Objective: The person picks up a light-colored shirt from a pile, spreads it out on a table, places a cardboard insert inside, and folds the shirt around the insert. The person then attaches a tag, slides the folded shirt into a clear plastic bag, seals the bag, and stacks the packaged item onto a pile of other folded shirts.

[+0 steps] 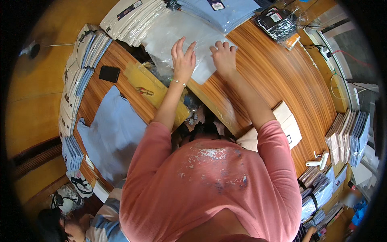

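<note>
A stack of clear plastic bags lies flat at the far middle of the table. Over its near part is my left hand, fingers spread and holding nothing. My right hand rests at the right side of the same plastic, its fingers bent and a little apart. What lies under the right fingertips is partly hidden. Just beyond the bags is a pile of light blue folded shirts in clear packs, and to their left a pile of white packed shirts.
A gap with loose plastic splits the table before me. Left are a phone, yellow board and blue shirt; right, a folded cream shirt, black packs and a white tool. Another person sits lower left.
</note>
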### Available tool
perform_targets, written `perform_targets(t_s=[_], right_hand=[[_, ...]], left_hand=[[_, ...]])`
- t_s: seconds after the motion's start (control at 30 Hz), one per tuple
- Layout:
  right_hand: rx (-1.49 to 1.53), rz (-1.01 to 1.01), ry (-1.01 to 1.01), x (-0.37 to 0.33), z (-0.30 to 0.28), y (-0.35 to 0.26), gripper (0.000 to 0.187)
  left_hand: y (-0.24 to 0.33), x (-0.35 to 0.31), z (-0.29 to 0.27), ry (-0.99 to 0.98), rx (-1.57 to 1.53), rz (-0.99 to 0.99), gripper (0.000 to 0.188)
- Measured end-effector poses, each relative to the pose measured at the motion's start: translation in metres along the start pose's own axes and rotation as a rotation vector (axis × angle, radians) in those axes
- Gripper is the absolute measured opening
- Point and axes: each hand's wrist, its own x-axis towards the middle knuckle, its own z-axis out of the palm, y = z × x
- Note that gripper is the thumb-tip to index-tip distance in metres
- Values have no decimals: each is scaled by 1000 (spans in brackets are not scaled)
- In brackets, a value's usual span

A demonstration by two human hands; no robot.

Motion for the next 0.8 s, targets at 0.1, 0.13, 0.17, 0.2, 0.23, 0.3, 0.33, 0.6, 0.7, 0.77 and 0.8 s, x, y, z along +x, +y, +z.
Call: perform_targets(t_s=[0.1,0.13,0.17,0.2,0.23,0.3,0.33,0.6,0.7,0.77,0.8], right_hand=[[7,-29,-215,0,11,26,29],[70,-44,-151,0,9,28,31],[133,-58,-86,0,7,30,32],[183,-47,-65,1,4,34,32],[238,-40,-43,7,-2,33,32],[300,-43,-5,14,-13,30,31],[299,-49,14,16,-18,32,29],[100,-159,37,8,-85,46,13],[111,18,76,-11,-101,63,12],[355,180,130,-20,-96,77,11],[479,257,161,-24,-92,84,12]], left_hand=[[3,-1,5,18,-40,-8,39],[3,-5,6,19,-46,-16,40],[3,-6,8,9,-48,-13,42],[4,-6,11,-1,-50,-8,44],[2,-8,14,-11,-47,-5,46],[2,-10,22,-18,-72,-17,53],[7,-3,25,-21,-93,-16,57],[-13,34,42,-513,144,-39,57],[16,54,36,-296,91,30,58],[35,55,31,-56,30,100,58],[40,49,36,57,-8,152,58]])
